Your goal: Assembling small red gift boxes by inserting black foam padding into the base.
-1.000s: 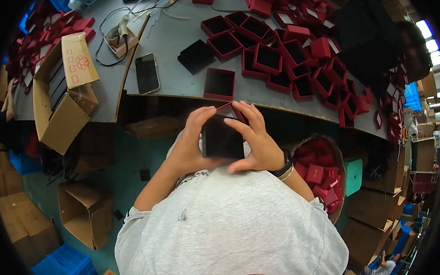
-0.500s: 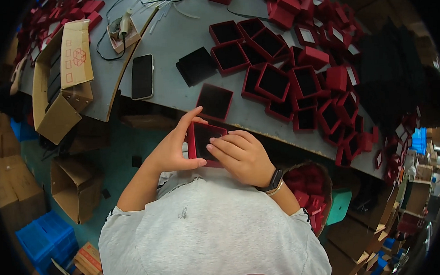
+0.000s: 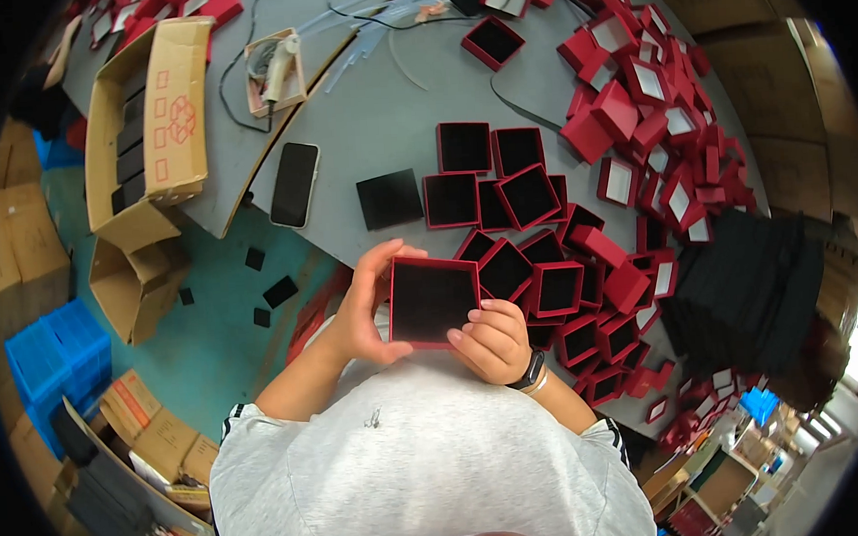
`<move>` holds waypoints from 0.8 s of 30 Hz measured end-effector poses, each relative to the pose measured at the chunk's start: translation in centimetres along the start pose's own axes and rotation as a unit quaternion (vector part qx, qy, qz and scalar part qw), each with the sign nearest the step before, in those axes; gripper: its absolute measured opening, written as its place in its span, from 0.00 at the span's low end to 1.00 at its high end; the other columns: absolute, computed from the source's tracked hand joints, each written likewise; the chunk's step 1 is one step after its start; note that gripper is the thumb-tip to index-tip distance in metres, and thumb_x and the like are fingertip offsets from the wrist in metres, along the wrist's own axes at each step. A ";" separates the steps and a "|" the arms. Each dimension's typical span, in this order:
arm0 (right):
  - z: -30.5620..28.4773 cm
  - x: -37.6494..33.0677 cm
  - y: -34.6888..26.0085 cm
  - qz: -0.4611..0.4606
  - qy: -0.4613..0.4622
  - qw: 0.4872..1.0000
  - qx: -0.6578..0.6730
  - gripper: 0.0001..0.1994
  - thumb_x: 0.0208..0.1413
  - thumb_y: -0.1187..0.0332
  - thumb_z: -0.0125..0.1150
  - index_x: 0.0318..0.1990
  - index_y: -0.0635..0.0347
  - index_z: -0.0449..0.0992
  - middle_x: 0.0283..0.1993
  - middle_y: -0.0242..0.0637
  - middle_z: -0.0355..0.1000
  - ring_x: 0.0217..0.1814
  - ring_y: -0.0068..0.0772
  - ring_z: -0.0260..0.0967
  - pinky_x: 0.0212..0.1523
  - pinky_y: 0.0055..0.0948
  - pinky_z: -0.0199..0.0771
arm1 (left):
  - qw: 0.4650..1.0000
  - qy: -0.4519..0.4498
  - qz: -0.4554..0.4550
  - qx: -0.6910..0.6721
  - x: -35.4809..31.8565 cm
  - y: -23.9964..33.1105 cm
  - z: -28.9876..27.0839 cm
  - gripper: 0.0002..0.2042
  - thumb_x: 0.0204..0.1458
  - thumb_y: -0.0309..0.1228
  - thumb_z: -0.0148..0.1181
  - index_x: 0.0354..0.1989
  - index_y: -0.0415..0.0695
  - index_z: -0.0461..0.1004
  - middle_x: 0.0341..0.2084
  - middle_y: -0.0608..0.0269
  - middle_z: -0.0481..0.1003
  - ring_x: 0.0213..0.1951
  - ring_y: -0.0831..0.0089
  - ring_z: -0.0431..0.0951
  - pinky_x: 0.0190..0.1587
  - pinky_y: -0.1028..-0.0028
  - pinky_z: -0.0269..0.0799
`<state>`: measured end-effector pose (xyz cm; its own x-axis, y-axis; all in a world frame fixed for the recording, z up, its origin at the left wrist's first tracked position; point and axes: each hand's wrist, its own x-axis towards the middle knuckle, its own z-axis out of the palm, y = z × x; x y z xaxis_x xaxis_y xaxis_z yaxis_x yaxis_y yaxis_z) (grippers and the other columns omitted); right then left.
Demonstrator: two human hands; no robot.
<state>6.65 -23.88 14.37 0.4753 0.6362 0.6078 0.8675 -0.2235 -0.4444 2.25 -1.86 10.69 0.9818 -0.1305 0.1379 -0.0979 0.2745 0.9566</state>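
Held just above the near edge of the grey worktable (image 3: 373, 125): a square red cardboard box with a black pad lining (image 3: 433, 302), open face up. Left hand (image 3: 368, 315) wrapped around the box's left side, thumb along the near edge, fingers curled over the far left corner. Right hand (image 3: 496, 340) closed on the near right corner, fingertips (image 3: 480, 314) pressing onto the black lining. Just right of the box, a cluster of finished red boxes with black linings (image 3: 547, 291); farther left on the table, a loose black square pad (image 3: 389, 198) and a black smartphone (image 3: 295, 184). Best to keep the box level, press the lining flat from the corners inward, and check all four edges sit flush under the red rim.
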 end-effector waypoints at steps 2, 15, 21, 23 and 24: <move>-0.7 1.3 0.5 -0.055 0.028 0.998 0.032 0.11 0.44 0.74 0.67 0.37 0.54 0.74 0.38 0.30 0.70 0.45 0.31 0.69 0.49 0.34 0.74 | 0.998 0.038 0.048 0.032 0.0 1.8 0.8 0.56 0.27 0.34 0.75 0.67 0.43 0.45 0.59 0.45 0.60 0.57 0.59 0.67 0.55 0.64 0.69; 0.7 8.0 0.8 -0.129 -0.290 0.911 0.262 0.22 0.38 0.63 0.71 0.46 0.48 0.77 0.50 0.33 0.70 0.51 0.35 0.67 0.54 0.41 0.64 | 0.934 0.297 0.034 0.196 -8.2 5.0 3.8 0.55 0.21 0.28 0.76 0.64 0.42 0.48 0.58 0.44 0.61 0.57 0.56 0.67 0.57 0.60 0.67; 3.9 7.9 -2.2 -0.193 -0.333 0.895 0.225 0.19 0.46 0.61 0.64 0.50 0.34 0.76 0.57 0.24 0.68 0.54 0.31 0.65 0.51 0.41 0.60 | 0.927 0.310 0.043 0.208 -11.8 5.1 4.2 0.55 0.21 0.28 0.78 0.64 0.43 0.49 0.58 0.47 0.61 0.58 0.56 0.66 0.59 0.60 0.66; 5.0 7.8 -4.0 -0.190 -0.352 0.887 0.232 0.17 0.49 0.63 0.61 0.49 0.34 0.76 0.56 0.24 0.68 0.54 0.31 0.65 0.54 0.44 0.60 | 0.925 0.330 0.034 0.187 -14.1 4.9 4.2 0.56 0.21 0.28 0.78 0.64 0.43 0.49 0.58 0.47 0.61 0.59 0.56 0.66 0.59 0.60 0.66; 5.6 7.5 -5.0 -0.198 -0.352 0.886 0.228 0.17 0.48 0.63 0.62 0.48 0.34 0.77 0.53 0.24 0.69 0.54 0.31 0.65 0.55 0.46 0.60 | 0.924 0.344 0.024 0.164 -15.4 4.7 4.2 0.56 0.21 0.29 0.79 0.64 0.43 0.49 0.58 0.47 0.61 0.59 0.56 0.66 0.60 0.60 0.65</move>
<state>5.01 -13.86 17.48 -0.2018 0.9366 0.2866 0.7206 0.3401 -0.6042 -14.02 -2.55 14.17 0.8347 0.5425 0.0950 -0.0780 -0.0544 0.9955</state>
